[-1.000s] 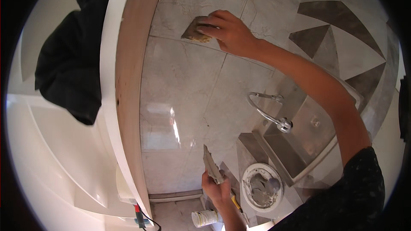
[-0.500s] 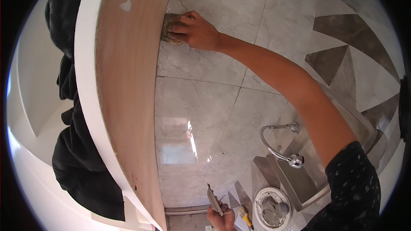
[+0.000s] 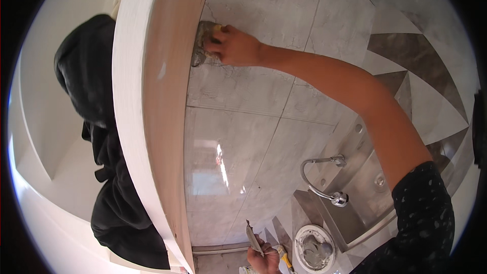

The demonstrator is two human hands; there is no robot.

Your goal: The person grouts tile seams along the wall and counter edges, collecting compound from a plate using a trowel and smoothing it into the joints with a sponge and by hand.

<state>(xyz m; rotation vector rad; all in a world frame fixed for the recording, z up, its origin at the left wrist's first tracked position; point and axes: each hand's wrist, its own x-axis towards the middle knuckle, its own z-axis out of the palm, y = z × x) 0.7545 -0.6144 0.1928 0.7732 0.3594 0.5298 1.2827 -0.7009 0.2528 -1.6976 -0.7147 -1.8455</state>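
My right arm reaches across the grey marbled wall tiles (image 3: 243, 96). At its end, my right hand (image 3: 236, 46) is closed on a dirty grey and yellow sponge (image 3: 202, 45). The sponge is pressed against the tiles where they meet the long wooden board (image 3: 165, 81). Low in the view, my left hand (image 3: 265, 261) grips a scraper (image 3: 253, 239) with a pale, smeared blade pointing up, away from the tiles' joint. Part of this hand is cut off by the lower edge.
A steel sink (image 3: 350, 218) with a flexible chrome faucet (image 3: 317, 185) lies below my right arm. Beside it stand a round tub (image 3: 298, 238) of grey paste and a yellow-handled brush (image 3: 287, 261). Black cloth (image 3: 119, 193) hangs beyond the board's white edge (image 3: 128, 71).
The whole view has shifted, bringing the board's white edge rightward and the sink into fuller sight. More of the sponge shows beside my right hand's fingers. My left hand still holds the scraper.
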